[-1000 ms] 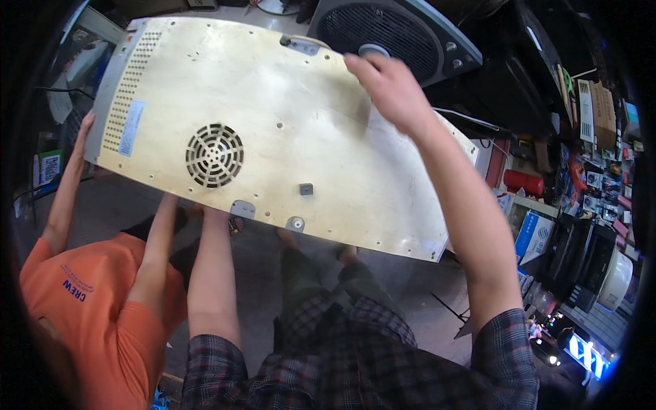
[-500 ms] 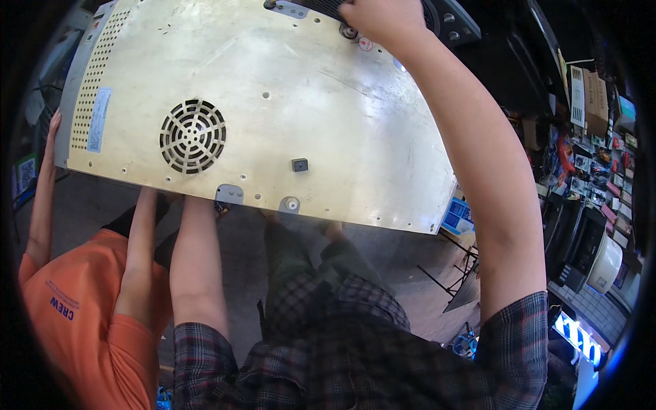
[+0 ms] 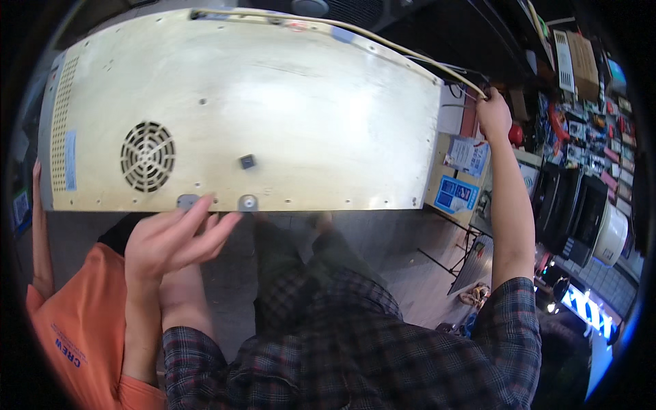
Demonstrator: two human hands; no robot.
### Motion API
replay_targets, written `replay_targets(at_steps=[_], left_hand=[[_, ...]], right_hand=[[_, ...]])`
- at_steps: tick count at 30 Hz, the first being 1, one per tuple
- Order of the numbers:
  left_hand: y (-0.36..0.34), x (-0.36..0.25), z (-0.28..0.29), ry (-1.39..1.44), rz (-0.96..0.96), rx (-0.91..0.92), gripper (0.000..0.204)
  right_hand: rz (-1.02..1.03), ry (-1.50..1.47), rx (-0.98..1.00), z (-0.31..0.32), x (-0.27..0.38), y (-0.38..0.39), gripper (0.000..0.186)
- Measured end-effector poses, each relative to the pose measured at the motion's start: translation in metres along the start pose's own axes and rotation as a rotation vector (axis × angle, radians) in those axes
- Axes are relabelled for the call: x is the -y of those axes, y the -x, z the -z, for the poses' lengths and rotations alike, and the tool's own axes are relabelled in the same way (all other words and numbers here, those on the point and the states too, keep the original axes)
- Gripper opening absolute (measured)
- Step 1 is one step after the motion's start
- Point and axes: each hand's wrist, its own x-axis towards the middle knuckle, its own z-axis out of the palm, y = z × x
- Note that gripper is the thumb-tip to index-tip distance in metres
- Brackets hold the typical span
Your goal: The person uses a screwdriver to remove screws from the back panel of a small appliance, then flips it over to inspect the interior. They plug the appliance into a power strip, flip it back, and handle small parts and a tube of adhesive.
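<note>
Head view: right hand (image 3: 493, 115) grips cord (image 3: 410, 51) (beside cream panel (image 3: 273, 116)).

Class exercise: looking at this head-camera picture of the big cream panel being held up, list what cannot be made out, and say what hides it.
- Head view: whatever lies behind the cream panel; the panel hides it.
- Head view: the right hand is closed around a pale cable; where the cable ends is hidden behind the panel.
- Head view: shelf goods at right are too small and bent by the fisheye rim.
- Head view: the left hand touches the panel's lower edge; its palm is hidden.

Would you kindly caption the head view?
Left hand under a cream metal panel; right hand grips its yellow cable.
</note>
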Motion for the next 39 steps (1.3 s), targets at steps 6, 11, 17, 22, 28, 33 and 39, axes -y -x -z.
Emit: replay_targets(at_steps=[6, 11, 17, 22, 28, 33, 39], left_hand=[[-0.083, -0.010, -0.006, 1.010, 0.112, -0.079, 0.020], [-0.057, -0.004, 0.014, 0.304, -0.097, 0.013, 0.026], [0.001, -0.047, 0.059, -0.838, -0.667, 0.588, 0.032], [-0.072, -0.140, 0.005, -1.354, -1.178, 0.561, 0.033], [-0.073, -0.144, -0.010, -1.521, -1.332, 0.445, 0.034], [-0.089, -0.143, -0.007, -1.602, -1.395, 0.421, 0.036], [-0.101, -0.139, 0.000, -1.642, -1.451, 0.393, 0.037]], right_hand=[[0.120, -0.515, 0.264, -0.002, -0.051, 0.069, 0.023], [0.388, -0.731, 0.775, 0.035, -0.029, 0.182, 0.025], [-0.152, -1.102, 0.573, -0.011, -0.003, 0.255, 0.046], [-0.408, -1.053, 0.492, -0.014, 0.008, 0.280, 0.032], [-0.452, -1.291, 0.601, -0.052, 0.018, 0.326, 0.029], [-0.489, -1.499, 0.506, -0.047, 0.039, 0.319, 0.043], [-0.714, -1.535, 0.378, -0.045, 0.039, 0.268, 0.049]])
